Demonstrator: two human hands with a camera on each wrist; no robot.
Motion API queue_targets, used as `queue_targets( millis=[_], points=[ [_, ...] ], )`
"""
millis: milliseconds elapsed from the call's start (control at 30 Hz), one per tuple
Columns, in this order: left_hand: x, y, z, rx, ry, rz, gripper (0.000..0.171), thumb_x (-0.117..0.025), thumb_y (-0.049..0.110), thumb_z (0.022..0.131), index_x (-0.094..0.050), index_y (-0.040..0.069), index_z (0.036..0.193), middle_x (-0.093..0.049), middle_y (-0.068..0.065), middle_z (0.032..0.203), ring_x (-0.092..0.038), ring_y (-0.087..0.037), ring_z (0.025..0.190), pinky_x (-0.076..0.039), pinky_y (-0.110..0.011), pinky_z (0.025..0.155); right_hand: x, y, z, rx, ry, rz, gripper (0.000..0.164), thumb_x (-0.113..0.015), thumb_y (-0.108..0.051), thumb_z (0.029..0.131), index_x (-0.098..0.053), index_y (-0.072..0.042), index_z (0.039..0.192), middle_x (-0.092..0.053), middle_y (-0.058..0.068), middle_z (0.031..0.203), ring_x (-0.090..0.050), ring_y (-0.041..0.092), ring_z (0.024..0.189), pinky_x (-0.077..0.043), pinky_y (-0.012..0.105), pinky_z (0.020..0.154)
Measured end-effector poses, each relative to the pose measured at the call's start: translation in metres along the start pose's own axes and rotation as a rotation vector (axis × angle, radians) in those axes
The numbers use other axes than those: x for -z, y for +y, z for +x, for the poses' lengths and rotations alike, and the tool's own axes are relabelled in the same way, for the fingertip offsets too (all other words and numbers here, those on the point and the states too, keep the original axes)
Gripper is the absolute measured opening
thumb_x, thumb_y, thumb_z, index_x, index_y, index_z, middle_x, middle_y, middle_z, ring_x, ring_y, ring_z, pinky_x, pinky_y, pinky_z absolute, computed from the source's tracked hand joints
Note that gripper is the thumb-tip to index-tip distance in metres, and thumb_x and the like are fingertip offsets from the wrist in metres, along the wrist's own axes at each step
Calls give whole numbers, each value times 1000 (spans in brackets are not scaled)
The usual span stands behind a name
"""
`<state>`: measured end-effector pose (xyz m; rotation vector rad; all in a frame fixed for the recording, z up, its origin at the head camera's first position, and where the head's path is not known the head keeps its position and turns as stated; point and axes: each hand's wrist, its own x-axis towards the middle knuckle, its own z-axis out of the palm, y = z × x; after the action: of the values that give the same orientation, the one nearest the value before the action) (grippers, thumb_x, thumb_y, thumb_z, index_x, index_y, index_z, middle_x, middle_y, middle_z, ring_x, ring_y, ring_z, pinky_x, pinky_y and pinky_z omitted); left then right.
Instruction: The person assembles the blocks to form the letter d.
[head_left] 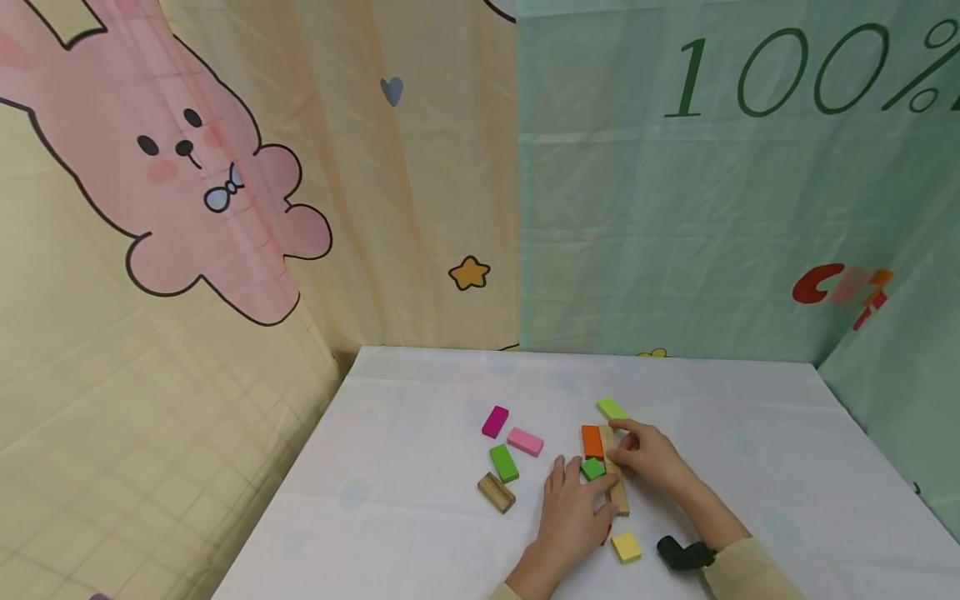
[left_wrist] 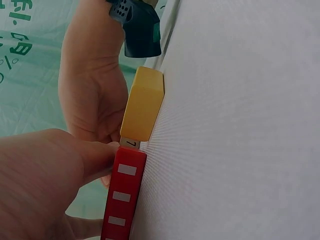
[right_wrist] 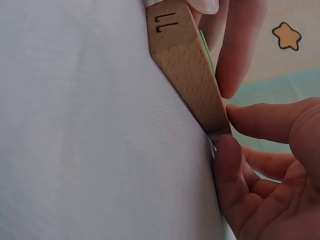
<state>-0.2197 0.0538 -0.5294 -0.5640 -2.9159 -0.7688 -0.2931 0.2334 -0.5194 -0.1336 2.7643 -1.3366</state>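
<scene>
My right hand [head_left: 651,454] is at the far part of a long light wooden block [head_left: 618,498], its thumb and a fingertip against it. Seen from the right wrist, this block bears a carved "11" on its end, and fingers of both hands meet at it. My left hand [head_left: 573,512] spreads beside the block, an outstretched finger touching its side. A green five-sided block [head_left: 592,468] lies between the left fingers and the wood. Above it is an orange-red block [head_left: 592,442]. A red block with white squares [left_wrist: 121,195] lies under the left hand, mostly hidden in the head view.
Left on the white table [head_left: 390,533] lie a magenta block [head_left: 495,422], a pink one [head_left: 525,442], a green one [head_left: 504,463] and a brown wooden one [head_left: 497,492]. A lime block [head_left: 611,407] lies farther back, a yellow block [head_left: 626,547] nearer. A black device [head_left: 684,553] is on the right wrist.
</scene>
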Motion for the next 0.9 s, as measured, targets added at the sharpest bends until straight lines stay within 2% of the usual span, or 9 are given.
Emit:
queue_targets(
  millis=[333,567,767,900],
  points=[
    [1,-2,1,7,1,5,39,-70,41,94,-65,42,132,-45,-11,149,-32,-41,142,-30,-56,112,1,-3,2,7,-42,35,60,-76,-9,89,-51,2,142,-58,6,78,-53,20,64,-48,29,56],
    [-1,-3,0,43,-33,7,39,-68,45,94,-64,45,133,-43,-8,150,-30,-39,144,-30,-55,113,-1,2,4,28,-64,52,63,-78,-8,86,-50,3,142,-58,6,77,-53,20,64,-48,28,55],
    [-3,-3,1,30,-19,-9,38,-68,43,95,-64,44,133,-44,-10,150,-31,-40,144,-30,-56,113,1,4,3,31,-64,42,66,-80,-12,86,-50,3,142,-58,5,78,-53,20,65,-48,28,56],
    [-4,-2,0,20,-32,2,40,-68,44,95,-62,45,134,-43,-10,151,-31,-39,144,-30,-55,113,3,5,0,27,-54,43,65,-81,-13,86,-50,3,141,-59,6,78,-53,20,66,-47,27,56]
  ],
)
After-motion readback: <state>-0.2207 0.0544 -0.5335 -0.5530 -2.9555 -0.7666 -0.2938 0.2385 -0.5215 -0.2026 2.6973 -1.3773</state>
